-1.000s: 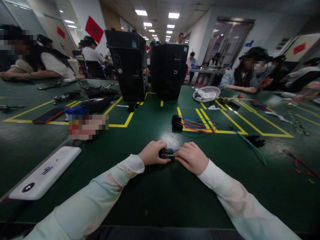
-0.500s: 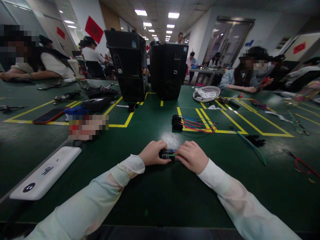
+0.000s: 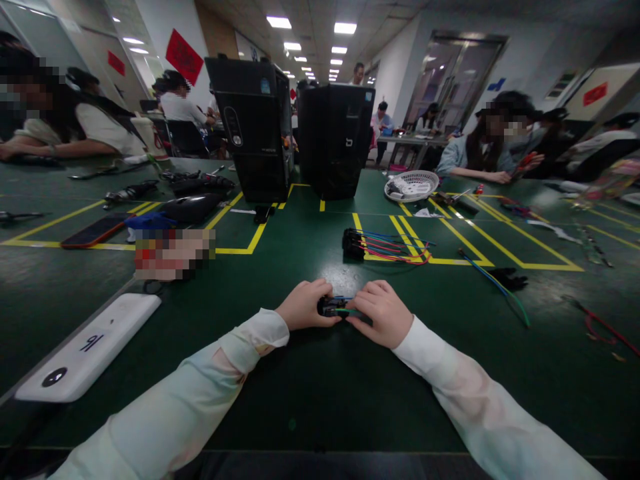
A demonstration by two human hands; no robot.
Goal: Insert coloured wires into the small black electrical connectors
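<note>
My left hand (image 3: pixel 306 305) is closed around a small black connector (image 3: pixel 328 307), with thumb and fingers on either side of it. Blue and green wires (image 3: pixel 345 311) run from the connector towards my right hand (image 3: pixel 381 313), whose thumb and fingers are bent around the wires' other side. Its fingertips partly hide the wires, and the connector's details are too small to make out. Just beyond my hands lies a bundle of black connectors (image 3: pixel 353 244) with red and blue wires trailing to the right.
Two black computer towers (image 3: pixel 334 140) stand at the back. A white basket (image 3: pixel 412 186) sits behind the bundle. Loose blue and green wires (image 3: pixel 500 292) lie to the right. At the left are a white power strip (image 3: pixel 90 350) and a phone (image 3: pixel 96 231). Other people (image 3: pixel 467 160) sit around the table.
The fingers of my right hand have shifted slightly left along the wires, the thumb lower. My left hand keeps its hold on the connector. The view has moved a little.
</note>
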